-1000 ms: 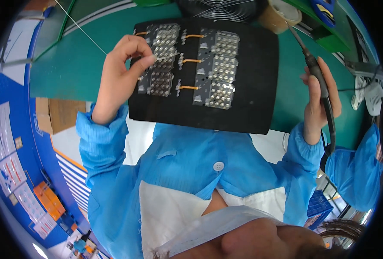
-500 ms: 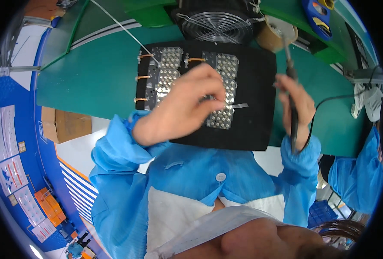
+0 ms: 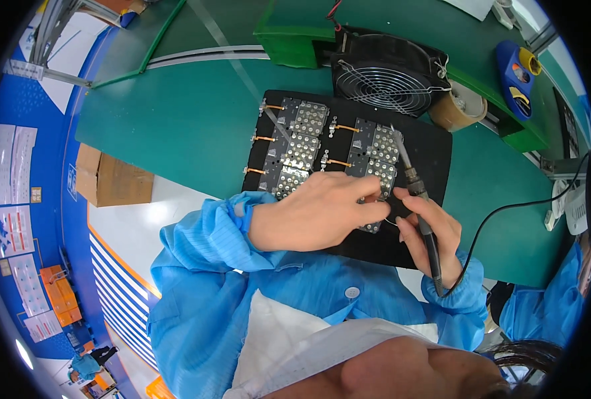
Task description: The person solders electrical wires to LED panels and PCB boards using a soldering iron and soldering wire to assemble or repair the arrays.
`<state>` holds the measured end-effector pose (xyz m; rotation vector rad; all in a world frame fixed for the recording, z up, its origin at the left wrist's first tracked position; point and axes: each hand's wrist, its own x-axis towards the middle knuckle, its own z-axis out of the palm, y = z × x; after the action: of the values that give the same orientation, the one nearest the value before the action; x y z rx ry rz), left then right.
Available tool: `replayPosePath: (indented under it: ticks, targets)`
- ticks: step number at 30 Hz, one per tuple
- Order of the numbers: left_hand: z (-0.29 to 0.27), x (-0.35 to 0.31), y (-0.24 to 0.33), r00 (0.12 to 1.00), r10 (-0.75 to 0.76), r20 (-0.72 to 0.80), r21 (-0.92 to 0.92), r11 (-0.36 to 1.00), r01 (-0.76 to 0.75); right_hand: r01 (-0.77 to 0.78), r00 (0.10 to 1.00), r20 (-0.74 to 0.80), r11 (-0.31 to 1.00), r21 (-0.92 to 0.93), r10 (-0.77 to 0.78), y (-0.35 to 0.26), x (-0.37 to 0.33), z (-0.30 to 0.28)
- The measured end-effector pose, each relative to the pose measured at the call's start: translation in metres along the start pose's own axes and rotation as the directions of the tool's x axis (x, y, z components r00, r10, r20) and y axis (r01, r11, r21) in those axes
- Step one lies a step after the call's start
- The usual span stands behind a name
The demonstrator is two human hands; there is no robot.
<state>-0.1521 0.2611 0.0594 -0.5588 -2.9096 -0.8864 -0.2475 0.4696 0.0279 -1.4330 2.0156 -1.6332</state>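
My right hand (image 3: 435, 233) is closed around a soldering iron (image 3: 415, 186), its metal tip slanting up and away over the boards. Low over the right-hand column of circuit boards (image 3: 383, 145), my left hand (image 3: 322, 209) has thumb and fingers pinched together; what they hold is hidden. A thin pale strand (image 3: 391, 222) shows between the two hands, and I cannot tell which one it belongs to. Another column of boards (image 3: 301, 151), with round silvery studs and short copper-coloured leads, lies to the left. Both columns rest on a black mat (image 3: 418, 143).
A black fan (image 3: 385, 83) with a wire guard stands behind the mat. Beside it is a tan tape roll (image 3: 460, 110) with material inside. A blue holder (image 3: 515, 78) sits at far right. The iron's black cord (image 3: 502, 156) loops right. A cardboard box (image 3: 119, 178) is left of the table.
My right hand has brought the soldering iron leftward, over the mat and close to my left hand. The left hand stays pinched over the right-hand boards. The whole view has shifted.
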Motion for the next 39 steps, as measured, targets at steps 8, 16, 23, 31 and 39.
replayPosePath:
  ticks: [8, 16, 23, 31, 39]
  targets:
    - [-0.024, -0.019, -0.031, 0.951, -0.189, -0.245, -0.105, 0.98, 0.168, -0.041, 0.992, 0.118, 0.998, -0.043, 0.046, 0.007, 0.021, 0.001]
    - [-0.025, -0.026, -0.066, 0.829, -0.277, -0.486, -0.037, 0.954, 0.298, -0.142, 0.99, -0.002, 0.988, 0.056, 0.143, 0.027, 0.043, -0.017]
    - [-0.019, -0.017, -0.069, 0.831, -0.245, -0.5, -0.033, 0.964, 0.264, -0.082, 0.995, -0.076, 0.984, -0.158, 0.07, 0.03, 0.058, 0.0]
    - [-0.02, -0.012, -0.072, 0.852, -0.232, -0.47, 0.018, 0.962, 0.272, 0.016, 0.999, -0.033, 0.977, -0.213, -0.024, 0.035, 0.06, 0.002]
    - [-0.018, -0.008, -0.075, 0.856, -0.22, -0.468, 0.02, 0.966, 0.26, 0.031, 0.999, -0.027, 0.978, -0.208, -0.038, 0.037, 0.06, 0.002]
